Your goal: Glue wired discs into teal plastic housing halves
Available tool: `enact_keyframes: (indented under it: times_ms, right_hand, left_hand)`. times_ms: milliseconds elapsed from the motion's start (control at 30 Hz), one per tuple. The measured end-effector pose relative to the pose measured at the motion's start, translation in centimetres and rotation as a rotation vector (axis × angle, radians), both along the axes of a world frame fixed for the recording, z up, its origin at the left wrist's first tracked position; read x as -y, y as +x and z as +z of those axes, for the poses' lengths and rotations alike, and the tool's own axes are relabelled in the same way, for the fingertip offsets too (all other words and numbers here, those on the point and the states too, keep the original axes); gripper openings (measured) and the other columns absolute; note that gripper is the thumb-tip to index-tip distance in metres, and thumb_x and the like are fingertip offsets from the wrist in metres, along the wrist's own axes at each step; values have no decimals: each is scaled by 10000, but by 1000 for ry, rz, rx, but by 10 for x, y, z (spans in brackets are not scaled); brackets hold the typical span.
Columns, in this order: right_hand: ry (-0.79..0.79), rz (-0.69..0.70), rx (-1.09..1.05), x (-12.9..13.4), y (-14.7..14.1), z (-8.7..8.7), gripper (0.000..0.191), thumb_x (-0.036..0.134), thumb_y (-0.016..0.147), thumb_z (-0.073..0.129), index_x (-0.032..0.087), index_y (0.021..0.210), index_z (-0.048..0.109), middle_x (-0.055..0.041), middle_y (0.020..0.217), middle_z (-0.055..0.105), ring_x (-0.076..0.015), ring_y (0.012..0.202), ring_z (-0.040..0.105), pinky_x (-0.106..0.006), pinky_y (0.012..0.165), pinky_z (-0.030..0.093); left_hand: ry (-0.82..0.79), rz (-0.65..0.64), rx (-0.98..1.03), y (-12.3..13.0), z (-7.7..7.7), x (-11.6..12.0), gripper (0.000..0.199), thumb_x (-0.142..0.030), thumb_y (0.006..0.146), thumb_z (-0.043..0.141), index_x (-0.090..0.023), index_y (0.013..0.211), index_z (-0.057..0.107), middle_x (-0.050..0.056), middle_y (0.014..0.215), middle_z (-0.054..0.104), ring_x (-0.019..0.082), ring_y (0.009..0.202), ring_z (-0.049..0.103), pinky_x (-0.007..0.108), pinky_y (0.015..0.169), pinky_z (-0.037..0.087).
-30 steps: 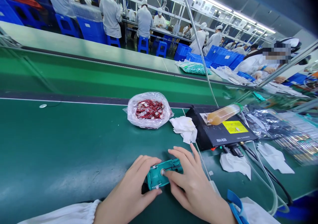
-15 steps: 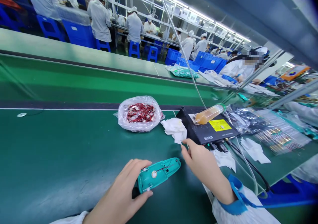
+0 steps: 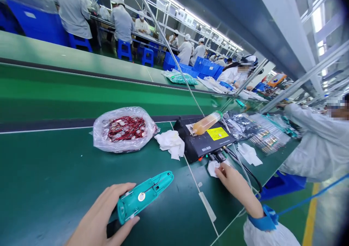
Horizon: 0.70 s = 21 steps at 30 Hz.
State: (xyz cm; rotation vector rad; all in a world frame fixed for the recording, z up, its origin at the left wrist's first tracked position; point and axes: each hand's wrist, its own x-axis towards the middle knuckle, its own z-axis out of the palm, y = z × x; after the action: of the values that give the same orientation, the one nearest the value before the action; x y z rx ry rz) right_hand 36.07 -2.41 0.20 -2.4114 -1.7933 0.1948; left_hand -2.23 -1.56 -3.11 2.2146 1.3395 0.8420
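My left hand [image 3: 109,213] grips the wide end of a teal plastic housing half [image 3: 151,194], thumb on the near side and fingers on the far side. Its hollow inside faces up, showing a round metal disc [image 3: 141,196] with a thin dark wire running toward the narrow tip. Over to the right, my right hand [image 3: 231,180] pinches a crumpled white tissue [image 3: 213,169] lying in front of the black RH-928 box [image 3: 195,149]. A blue band circles that wrist.
A clear bag [image 3: 99,135] of red-wired discs stands behind the housing. Another white tissue [image 3: 171,142] lies beside it. On the box rests an amber-filled syringe barrel [image 3: 205,124]. Cables [image 3: 249,175] run from the box's front. A co-worker [image 3: 319,140] in white is at the right.
My right hand has moved right and toward me, from beside the left tissue to the one before the box, and grips it. The view has turned right; my left hand still holds the housing.
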Motion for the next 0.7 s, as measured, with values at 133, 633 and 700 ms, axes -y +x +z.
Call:
enact_keyframes:
  times_ms: [133,633,700]
  right_hand:
    - [1,-41,57,6,-6,-21,162,285,880,437,208,762,515,-31,600,608,-215,568,625,-250,481,330]
    - [124,-48,-91,27,-15,-12,515,512,849,345,208,1232,508,-23,696,661,-203,501,609,-273,442,419]
    - [175,-56,-68,28,-21,-10,481,544,830,377,224,1145,549,-28,713,667,-204,508,612,-270,436,414]
  left_hand:
    - [4,-31,-1,5,18,-1,334,-276,814,580,-325,1128,477,-15,1038,659,185,859,680,227,702,554]
    - [-135,-19,-4,2,20,9,460,-199,795,606,-362,1189,433,-21,1150,604,190,982,627,283,820,530]
    - [-125,-25,4,2,19,9,480,-185,787,613,-364,1193,429,-18,1148,603,191,979,626,286,822,529]
